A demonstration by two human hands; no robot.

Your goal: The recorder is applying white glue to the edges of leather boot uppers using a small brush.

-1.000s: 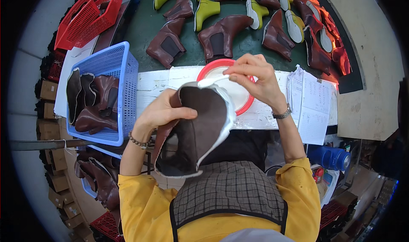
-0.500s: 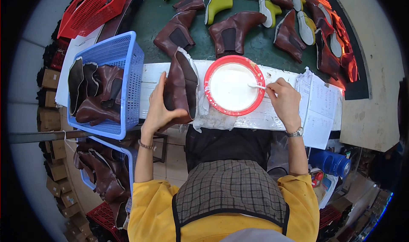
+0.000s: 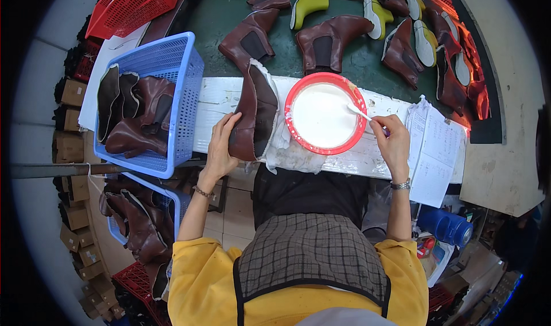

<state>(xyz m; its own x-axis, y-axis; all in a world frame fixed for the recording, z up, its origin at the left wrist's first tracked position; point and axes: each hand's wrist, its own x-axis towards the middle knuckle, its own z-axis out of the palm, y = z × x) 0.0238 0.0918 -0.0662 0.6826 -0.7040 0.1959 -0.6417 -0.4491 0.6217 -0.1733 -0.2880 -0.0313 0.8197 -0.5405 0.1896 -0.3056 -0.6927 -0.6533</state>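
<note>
R hand (image 3: 392,145) pinched a thin white applicator (image 3: 360,112), tip at the white liquid (image 3: 318,116) in the red bowl (image 3: 326,151); for this step, prob best to pick up a light, even load & wipe excess on the inner wall, b/c a heavy one could've dripped en route. Rim was already specked white, so keeping fingers off it seemed wise. L hand (image 3: 221,149) touched the lower outer side of the dark brown leather boot upper (image 3: 248,119), fingers a bit bent; couldn't tell if it actually gripped or just steadied. Steady support from outside, fingertips clear of the pale edge, looked like the right approach. Upper was at the near edge of the bench (image 3: 384,148), L of the bowl & apart from it, w/ a crumpled white rag (image 3: 295,159) in the gap, reaching past bowl's near side. As for looks: outer leather smooth w/ a slight sheen, lining dark & dull, opening turned toward the bowl, cut edge off-white, approx ragged near the far end. Shape was tall, curved, somewhat slack; no sole visible.
</note>
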